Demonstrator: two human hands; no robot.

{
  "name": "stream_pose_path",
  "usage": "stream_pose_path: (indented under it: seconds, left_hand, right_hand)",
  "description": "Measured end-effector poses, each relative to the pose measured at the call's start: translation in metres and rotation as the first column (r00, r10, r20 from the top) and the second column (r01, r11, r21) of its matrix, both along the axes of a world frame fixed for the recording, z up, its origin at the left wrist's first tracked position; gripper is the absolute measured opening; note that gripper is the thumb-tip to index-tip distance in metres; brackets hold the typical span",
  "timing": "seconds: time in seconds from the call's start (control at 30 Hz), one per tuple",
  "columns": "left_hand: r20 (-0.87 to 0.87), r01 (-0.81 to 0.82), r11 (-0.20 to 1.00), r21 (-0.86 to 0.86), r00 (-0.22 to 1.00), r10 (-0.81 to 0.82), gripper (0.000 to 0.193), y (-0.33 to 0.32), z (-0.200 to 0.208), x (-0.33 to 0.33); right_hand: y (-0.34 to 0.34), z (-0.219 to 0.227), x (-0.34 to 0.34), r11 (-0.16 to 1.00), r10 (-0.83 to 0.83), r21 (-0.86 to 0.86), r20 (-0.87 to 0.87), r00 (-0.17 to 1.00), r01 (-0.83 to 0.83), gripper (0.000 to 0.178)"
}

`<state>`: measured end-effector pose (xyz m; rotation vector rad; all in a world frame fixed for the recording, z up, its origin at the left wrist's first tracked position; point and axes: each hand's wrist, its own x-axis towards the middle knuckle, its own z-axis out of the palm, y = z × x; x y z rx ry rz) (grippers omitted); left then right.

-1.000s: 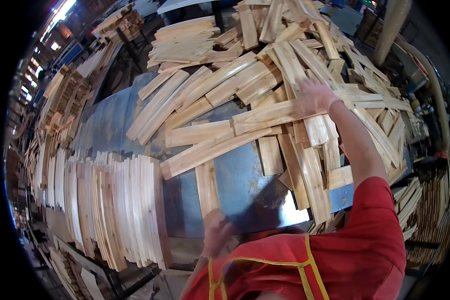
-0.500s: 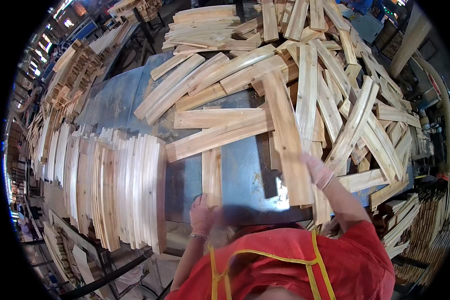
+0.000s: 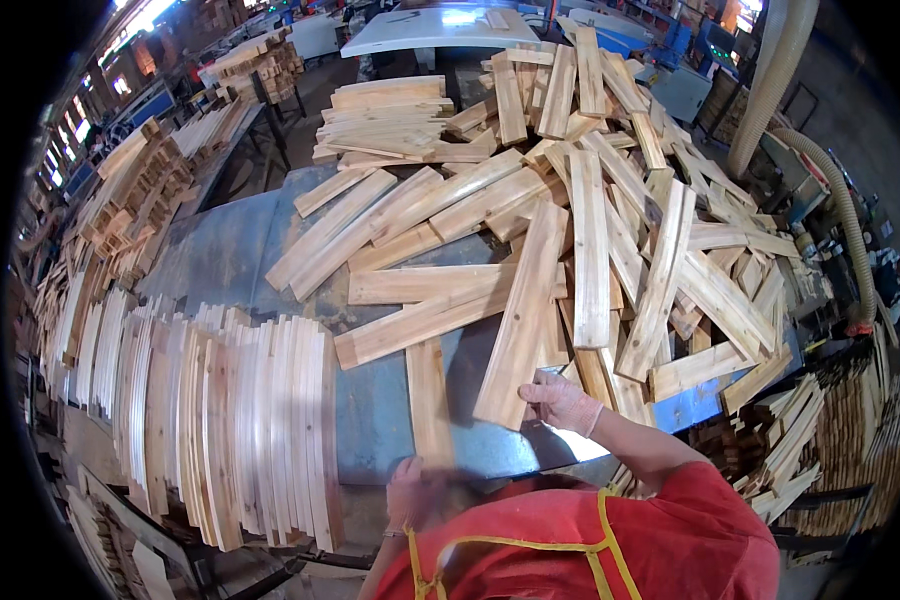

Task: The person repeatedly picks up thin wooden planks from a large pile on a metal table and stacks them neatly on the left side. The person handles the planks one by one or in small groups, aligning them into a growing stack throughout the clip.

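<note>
Pale, knotty wood forms the long board (image 3: 525, 320) near the middle of the frame, held at its near right corner by the right hand (image 3: 562, 400); the thumb lies along the edge and the fingers are curled in, so the hand is nearly closed. One corner is probably grip enough for a flat piece whose far end seems to lie over the loose boards (image 3: 660, 280) — they may bear part of its weight, while the shadow beside it suggests a near end lifted off the blue metal table (image 3: 225, 240). At the lower middle, the left hand (image 3: 417, 495) is blurred, at or just beside the near end of the narrow plank (image 3: 430, 410); how far it is open, and whether it grips, I cannot tell. That plank points away from the body, its near end by the table's front edge, within easy reach. On the left, the row of slats (image 3: 270, 420) stands on edge, face to face, presumably so that neighbours prop each other and little room is used. Boards at right cross in all directions, leaving many ends free to grasp — whereas the flat stack (image 3: 385, 115) at upper middle lies roughly parallel, likely steadier for it.
</note>
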<state>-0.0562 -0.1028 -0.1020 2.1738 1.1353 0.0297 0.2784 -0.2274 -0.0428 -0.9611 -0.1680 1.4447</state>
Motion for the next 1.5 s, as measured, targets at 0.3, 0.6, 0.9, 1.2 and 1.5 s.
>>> stream_pose_path:
  seconds: [0.3, 0.6, 0.9, 1.2, 1.5]
  left_hand:
    - [0.055, 0.037, 0.989, 0.146, 0.997, -0.046, 0.06, -0.006, -0.013, 0.006]
    - [-0.086, -0.161, 0.984, 0.082, 0.982, 0.168, 0.063, -0.011, 0.008, 0.036]
    - [-0.016, -0.086, 0.984, 0.155, 0.996, 0.089, 0.041, -0.005, 0.023, 0.047]
    - [0.316, -0.158, 0.813, -0.56, 0.866, 0.387, 0.046, 0.011, 0.054, 0.013]
    - [0.21, -0.355, 0.907, -0.228, 0.891, 0.402, 0.043, 0.07, 0.053, -0.027]
  right_hand:
    - [0.054, 0.094, 0.128, 0.994, 0.028, -0.031, 0.999, -0.027, -0.101, 0.036]
    - [0.195, 0.117, 0.204, 0.972, 0.206, -0.182, 0.963, -0.172, 0.148, 0.086]
    - [0.192, -0.009, 0.125, 0.83, 0.354, -0.553, 0.622, -0.699, -0.071, 0.084]
    - [0.098, 0.012, -0.004, 0.854, 0.497, -0.193, 0.032, 0.867, -0.483, 0.073]
    - [0.1, -0.014, -0.099, 0.66, 0.675, -0.39, 0.683, 0.278, -0.642, 0.058]
